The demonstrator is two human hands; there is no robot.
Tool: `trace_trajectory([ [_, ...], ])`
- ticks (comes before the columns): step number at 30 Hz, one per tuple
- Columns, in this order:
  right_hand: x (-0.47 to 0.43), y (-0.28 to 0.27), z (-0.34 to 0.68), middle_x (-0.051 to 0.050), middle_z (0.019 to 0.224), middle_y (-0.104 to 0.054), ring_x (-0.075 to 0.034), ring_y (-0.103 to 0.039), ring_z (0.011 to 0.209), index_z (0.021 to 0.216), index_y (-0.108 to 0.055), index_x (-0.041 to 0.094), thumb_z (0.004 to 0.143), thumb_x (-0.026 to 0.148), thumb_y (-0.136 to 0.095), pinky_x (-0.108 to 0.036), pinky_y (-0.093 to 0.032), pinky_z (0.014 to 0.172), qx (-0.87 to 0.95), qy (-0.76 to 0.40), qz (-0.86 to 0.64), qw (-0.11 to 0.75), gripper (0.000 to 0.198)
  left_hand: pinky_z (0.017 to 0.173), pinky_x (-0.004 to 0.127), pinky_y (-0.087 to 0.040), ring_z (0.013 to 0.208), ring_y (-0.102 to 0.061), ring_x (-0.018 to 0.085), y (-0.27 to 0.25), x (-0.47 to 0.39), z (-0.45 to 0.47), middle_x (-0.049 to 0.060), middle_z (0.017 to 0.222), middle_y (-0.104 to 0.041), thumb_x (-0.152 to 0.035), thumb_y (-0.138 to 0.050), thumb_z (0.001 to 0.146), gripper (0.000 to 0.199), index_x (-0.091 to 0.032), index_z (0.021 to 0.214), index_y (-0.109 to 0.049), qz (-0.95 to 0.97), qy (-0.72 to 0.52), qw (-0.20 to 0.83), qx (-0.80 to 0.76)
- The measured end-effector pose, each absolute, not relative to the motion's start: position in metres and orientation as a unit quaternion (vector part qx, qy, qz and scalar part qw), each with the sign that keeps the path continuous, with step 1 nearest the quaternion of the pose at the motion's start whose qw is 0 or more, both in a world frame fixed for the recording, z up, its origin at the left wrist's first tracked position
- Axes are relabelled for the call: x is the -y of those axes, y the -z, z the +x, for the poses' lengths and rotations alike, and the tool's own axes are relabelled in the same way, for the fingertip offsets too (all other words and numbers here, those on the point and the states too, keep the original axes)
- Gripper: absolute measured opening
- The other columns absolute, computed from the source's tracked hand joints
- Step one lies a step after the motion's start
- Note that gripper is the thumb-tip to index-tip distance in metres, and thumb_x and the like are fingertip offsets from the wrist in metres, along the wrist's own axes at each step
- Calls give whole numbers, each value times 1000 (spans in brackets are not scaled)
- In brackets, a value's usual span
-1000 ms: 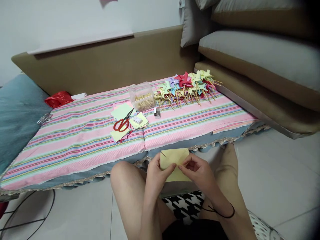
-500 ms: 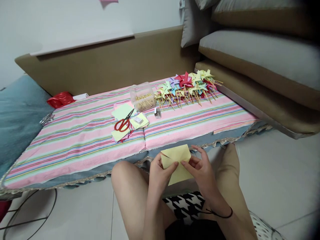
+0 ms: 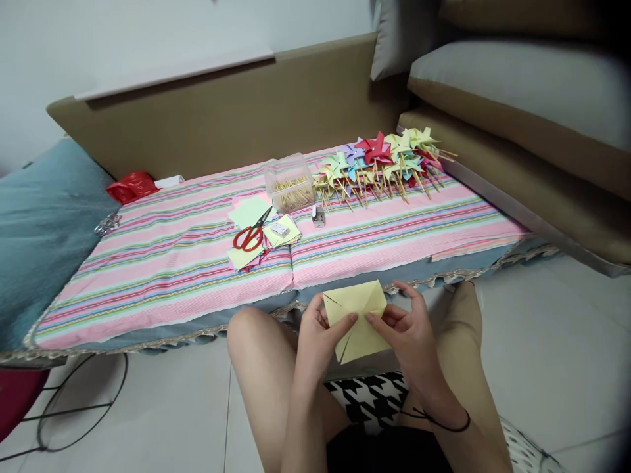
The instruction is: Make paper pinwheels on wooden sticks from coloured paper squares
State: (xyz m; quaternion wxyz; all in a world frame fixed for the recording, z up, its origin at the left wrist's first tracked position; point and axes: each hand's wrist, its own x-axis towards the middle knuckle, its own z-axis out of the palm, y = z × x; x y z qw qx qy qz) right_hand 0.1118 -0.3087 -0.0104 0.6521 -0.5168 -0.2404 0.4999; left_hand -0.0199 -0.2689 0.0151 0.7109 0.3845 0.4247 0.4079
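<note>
Two hands, left (image 3: 320, 335) and right (image 3: 407, 335), pinch paper (image 3: 362, 341) between them, thumbs near its middle. Step looks like folding in slit corners; next move calls for light thumbs. Legs (image 3: 259, 368) flank grip, limiting side room; sofa edge (image 3: 197, 325) just beyond.

There is one held paper square (image 3: 363, 338), one pair of scissors (image 3: 257, 228), one clear box (image 3: 294, 163) and probably ten or more pinwheels (image 3: 376, 150), too bunched to count.
</note>
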Motion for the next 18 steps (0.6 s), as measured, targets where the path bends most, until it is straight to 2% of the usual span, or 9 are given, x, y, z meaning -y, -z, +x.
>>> trace_trajectory([
  [8,308,9,111,-1,78,-72,-18,-68,69,131,-30,26,65,30,-81,-33,-56,68,246,-505,-515,648,84,59,25,-51,66,-66,15,-12,269,-21,3,85,-73,-26,-76,68,38,-19,96,-51,395,-400,699,-442],
  [13,309,10,111,-1,78,-72,-18,-68,71,131,-30,27,66,30,-81,-31,-55,68,243,-507,-514,648,83,57,23,-49,60,-62,12,-11,268,-22,1,80,-71,-27,-73,72,36,-20,98,-50,402,-390,695,-452],
  [18,309,11,111,-1,78,-72,-18,-68,73,132,-30,27,66,30,-81,-31,-55,69,251,-505,-515,646,84,68,25,-49,79,-64,15,-8,268,-23,2,92,-69,-26,-76,69,37,-19,98,-52,426,-400,679,-444],
])
